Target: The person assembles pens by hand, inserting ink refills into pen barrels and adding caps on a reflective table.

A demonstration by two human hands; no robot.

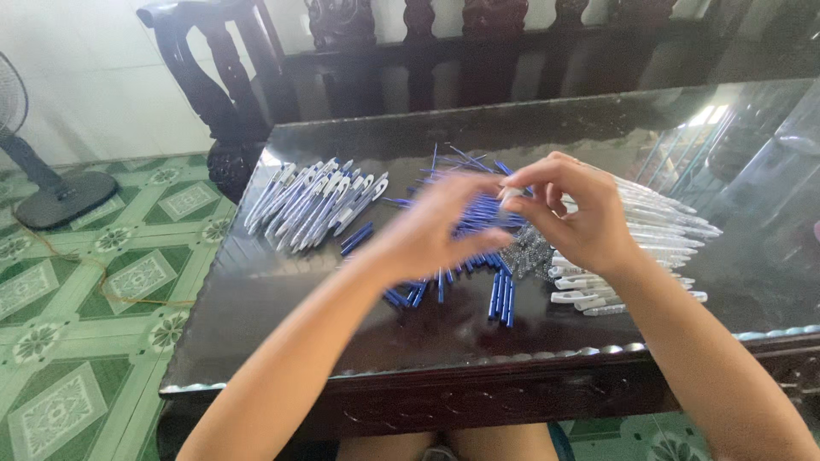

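Over the middle of the dark glass-topped table (282, 290), your two hands meet, raised a little above the parts. Your right hand (574, 218) has thumb and forefinger pinched on a small pale piece (510, 195), held at the fingertips; it is too small to tell what kind of part. Your left hand (431, 226) is blurred with motion, fingers stretched toward that piece, so whether they are released or clenched I cannot tell. The piece lies just to the right of the left fingertips, nearly touching them; its long axis cannot be made out.

Beneath both hands: a loose heap of blue pen parts (500, 294), mostly lying near-to-far, some fanned out. Just right of it, a small pile of metal springs (530, 253). Further right, under your right wrist, clear pen barrels (662, 220) lying left-to-right, with white caps (581, 286) nearer you. Far left, a row of finished blue-and-white pens (316, 203), tilted, well apart from the hands.

Beyond the table, a dark carved wooden bench (410, 60); a fan stand (51, 192) on the green tiled floor (94, 341), left.
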